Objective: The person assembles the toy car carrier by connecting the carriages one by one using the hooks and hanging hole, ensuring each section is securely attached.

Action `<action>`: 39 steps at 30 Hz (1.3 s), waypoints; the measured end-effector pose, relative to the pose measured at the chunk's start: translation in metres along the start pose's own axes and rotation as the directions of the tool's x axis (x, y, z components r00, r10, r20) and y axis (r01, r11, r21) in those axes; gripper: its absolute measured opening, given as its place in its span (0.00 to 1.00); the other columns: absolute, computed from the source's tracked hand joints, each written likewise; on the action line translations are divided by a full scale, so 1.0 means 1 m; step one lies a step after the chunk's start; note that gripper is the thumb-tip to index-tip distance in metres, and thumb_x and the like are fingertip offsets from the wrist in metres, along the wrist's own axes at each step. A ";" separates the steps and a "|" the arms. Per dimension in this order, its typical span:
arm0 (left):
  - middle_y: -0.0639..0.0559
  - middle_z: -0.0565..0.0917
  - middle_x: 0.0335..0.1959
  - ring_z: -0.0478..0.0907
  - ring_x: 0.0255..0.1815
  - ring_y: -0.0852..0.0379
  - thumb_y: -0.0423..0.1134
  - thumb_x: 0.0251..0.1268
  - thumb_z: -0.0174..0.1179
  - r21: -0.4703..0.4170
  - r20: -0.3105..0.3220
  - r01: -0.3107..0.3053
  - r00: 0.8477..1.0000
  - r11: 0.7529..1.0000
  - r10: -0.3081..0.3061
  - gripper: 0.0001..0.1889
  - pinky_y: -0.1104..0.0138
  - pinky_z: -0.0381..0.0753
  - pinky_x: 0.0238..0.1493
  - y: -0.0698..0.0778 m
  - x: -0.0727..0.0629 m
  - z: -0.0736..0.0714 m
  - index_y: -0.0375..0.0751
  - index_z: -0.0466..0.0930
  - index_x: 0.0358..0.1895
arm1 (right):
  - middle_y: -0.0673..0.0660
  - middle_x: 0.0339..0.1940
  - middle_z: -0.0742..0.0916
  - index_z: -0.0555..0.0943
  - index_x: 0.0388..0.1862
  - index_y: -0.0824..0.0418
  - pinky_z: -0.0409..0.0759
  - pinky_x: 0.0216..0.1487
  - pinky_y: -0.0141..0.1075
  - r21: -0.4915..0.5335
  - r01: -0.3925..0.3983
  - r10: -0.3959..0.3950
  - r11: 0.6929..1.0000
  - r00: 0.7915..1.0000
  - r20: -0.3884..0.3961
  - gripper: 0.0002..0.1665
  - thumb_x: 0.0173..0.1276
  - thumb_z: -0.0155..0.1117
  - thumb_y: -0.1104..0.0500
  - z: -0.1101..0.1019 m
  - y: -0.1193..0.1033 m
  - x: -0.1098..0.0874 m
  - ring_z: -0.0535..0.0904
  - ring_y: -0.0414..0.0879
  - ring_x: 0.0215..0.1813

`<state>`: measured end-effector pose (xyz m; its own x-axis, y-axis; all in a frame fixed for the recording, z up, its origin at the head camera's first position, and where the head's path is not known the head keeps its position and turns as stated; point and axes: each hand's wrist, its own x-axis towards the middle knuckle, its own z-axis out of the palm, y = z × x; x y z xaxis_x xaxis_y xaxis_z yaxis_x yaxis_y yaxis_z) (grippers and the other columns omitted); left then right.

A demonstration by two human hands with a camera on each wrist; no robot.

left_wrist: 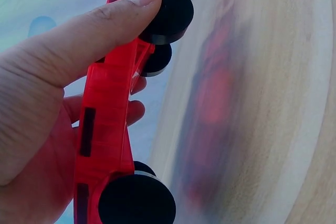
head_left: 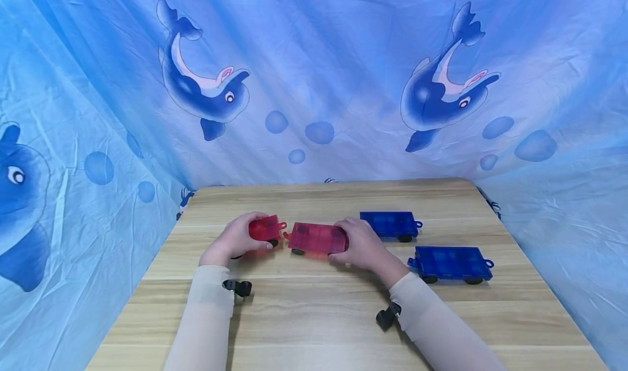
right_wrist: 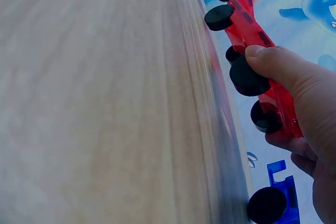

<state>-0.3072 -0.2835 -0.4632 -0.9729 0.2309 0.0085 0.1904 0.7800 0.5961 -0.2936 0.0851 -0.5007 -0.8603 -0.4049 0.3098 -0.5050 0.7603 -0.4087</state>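
My left hand (head_left: 235,237) grips a red see-through toy train car (head_left: 265,228) with black wheels. In the left wrist view the thumb lies against one wheel (left_wrist: 167,13), and that car (left_wrist: 107,124) is held over the tabletop. A second red train car (head_left: 318,237) is gripped at its right end by my right hand (head_left: 360,244), whose thumb presses a wheel (right_wrist: 248,76) in the right wrist view. The ring of the left car and the hook of the right one are close together; whether they touch I cannot tell.
Two blue train cars stand on the right of the wooden table (head_left: 304,316): one farther back (head_left: 390,225), partly behind my right hand, the other nearer (head_left: 453,263), by the right forearm. A dolphin-patterned cloth (head_left: 314,77) hangs behind and at both sides.
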 end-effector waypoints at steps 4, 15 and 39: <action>0.44 0.78 0.68 0.78 0.63 0.41 0.52 0.48 0.85 -0.006 -0.001 -0.007 1.000 1.000 0.007 0.47 0.46 0.81 0.61 0.001 0.001 0.001 0.48 0.73 0.74 | 0.50 0.56 0.85 0.83 0.65 0.54 0.79 0.61 0.50 0.003 -0.002 0.002 1.000 1.000 -0.009 0.49 0.48 0.85 0.33 0.001 0.001 0.000 0.79 0.51 0.57; 0.45 0.79 0.67 0.80 0.61 0.42 0.50 0.48 0.85 -0.030 0.012 -0.034 0.999 0.999 0.034 0.46 0.48 0.81 0.61 0.003 0.002 0.002 0.49 0.74 0.73 | 0.46 0.52 0.84 0.82 0.66 0.53 0.83 0.48 0.40 0.094 -0.053 0.054 0.994 0.998 -0.011 0.49 0.48 0.85 0.34 0.000 0.003 0.001 0.78 0.42 0.49; 0.45 0.80 0.66 0.72 0.67 0.38 0.43 0.41 0.88 0.024 0.087 0.015 0.996 1.000 -0.017 0.47 0.37 0.56 0.77 -0.017 -0.004 -0.008 0.51 0.78 0.71 | 0.52 0.62 0.82 0.76 0.75 0.55 0.81 0.61 0.49 0.105 -0.045 0.032 0.993 0.992 0.121 0.52 0.56 0.81 0.34 0.007 -0.010 -0.001 0.80 0.50 0.61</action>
<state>-0.3077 -0.3018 -0.4667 -0.9609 0.2675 -0.0719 0.1788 0.7973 0.5764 -0.2881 0.0744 -0.5031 -0.8781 -0.4388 0.1905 -0.4705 0.7201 -0.5100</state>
